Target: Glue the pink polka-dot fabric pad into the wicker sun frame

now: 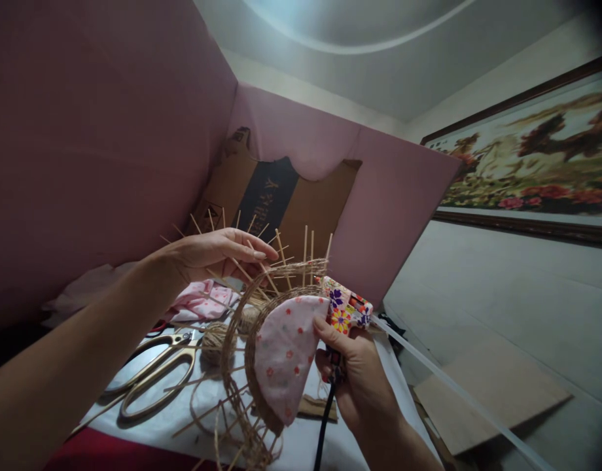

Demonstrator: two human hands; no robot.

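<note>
A half-round piece covered in pink fabric with small red flowers (286, 356) stands upright, edged with brown twine. Thin wooden sticks (305, 252) fan out around its curve, and a band of twine (231, 340) arcs across them. At the upper left of the fan, my left hand (225, 254) has its fingers closed on the twine band among the sticks; the fingertips are partly hidden. My right hand (353, 366) grips a flower-patterned glue gun (343, 306), its nozzle close to the twine. The right thumb also presses the fabric's straight edge.
Large gold-handled scissors (158, 373) lie on the white table cover (180, 428), beside a ball of twine (215, 343) and crumpled pink fabric (200, 299). A long clear glue stick (458, 386) juts from the gun. Cardboard (320, 203) leans behind; a black cord (324, 418) hangs down.
</note>
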